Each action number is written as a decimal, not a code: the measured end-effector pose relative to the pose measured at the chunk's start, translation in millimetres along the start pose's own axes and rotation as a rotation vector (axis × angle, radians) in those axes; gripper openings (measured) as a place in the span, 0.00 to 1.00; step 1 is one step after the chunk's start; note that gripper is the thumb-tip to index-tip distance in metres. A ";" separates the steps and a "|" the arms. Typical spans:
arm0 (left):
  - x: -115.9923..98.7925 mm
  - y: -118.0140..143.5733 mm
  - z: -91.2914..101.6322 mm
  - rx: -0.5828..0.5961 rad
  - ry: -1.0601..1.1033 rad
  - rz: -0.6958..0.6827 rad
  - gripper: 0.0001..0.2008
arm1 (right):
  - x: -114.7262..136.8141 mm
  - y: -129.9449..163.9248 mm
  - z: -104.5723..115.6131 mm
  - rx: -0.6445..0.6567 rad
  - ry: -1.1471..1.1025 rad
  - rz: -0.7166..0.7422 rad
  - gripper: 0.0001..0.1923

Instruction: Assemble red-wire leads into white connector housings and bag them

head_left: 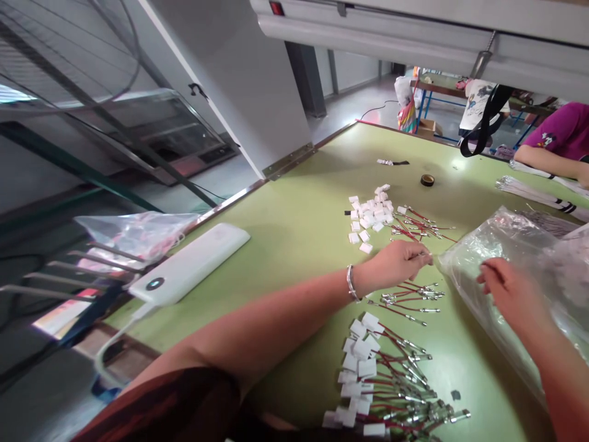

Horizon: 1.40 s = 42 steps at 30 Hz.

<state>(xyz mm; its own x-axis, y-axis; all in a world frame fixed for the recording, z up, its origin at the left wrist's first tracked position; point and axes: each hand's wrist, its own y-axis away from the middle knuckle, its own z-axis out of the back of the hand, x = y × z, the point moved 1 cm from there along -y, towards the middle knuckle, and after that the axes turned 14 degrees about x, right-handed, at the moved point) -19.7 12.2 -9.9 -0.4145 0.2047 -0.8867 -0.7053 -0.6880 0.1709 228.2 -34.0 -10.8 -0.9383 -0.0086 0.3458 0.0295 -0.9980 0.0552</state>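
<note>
My left hand (pixel 399 263), with a silver bracelet at the wrist, pinches the edge of a clear plastic bag (pixel 515 270) that lies on the green table (pixel 294 227). My right hand (pixel 508 291) rests on the bag with its fingers bent, pressing the plastic. Just below my left hand lie loose red wires with metal terminals (pixel 409 301). A larger bunch of red wires with white connectors (pixel 377 380) lies near the front edge. Farther off sits a pile of loose white connectors (pixel 370 215) beside more red wires (pixel 421 227).
A white power bank (pixel 191 264) with a cable lies at the table's left edge, beside a plastic bag (pixel 133 236) on a rack. A roll of black tape (pixel 427 180) sits farther back. Another person in a purple shirt (pixel 559 138) works at the far right corner.
</note>
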 end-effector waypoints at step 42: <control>35.9 -23.1 15.2 0.019 -0.744 -0.061 0.08 | -33.7 -31.1 -14.0 0.082 0.349 -0.385 0.24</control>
<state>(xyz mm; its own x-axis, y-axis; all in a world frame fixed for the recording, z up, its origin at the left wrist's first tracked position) -27.0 46.0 -39.2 -0.6495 0.6637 -0.3712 -0.7464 -0.6497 0.1444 254.1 -3.5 -37.3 -0.9449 0.3240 -0.0460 -0.3266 -0.9249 0.1948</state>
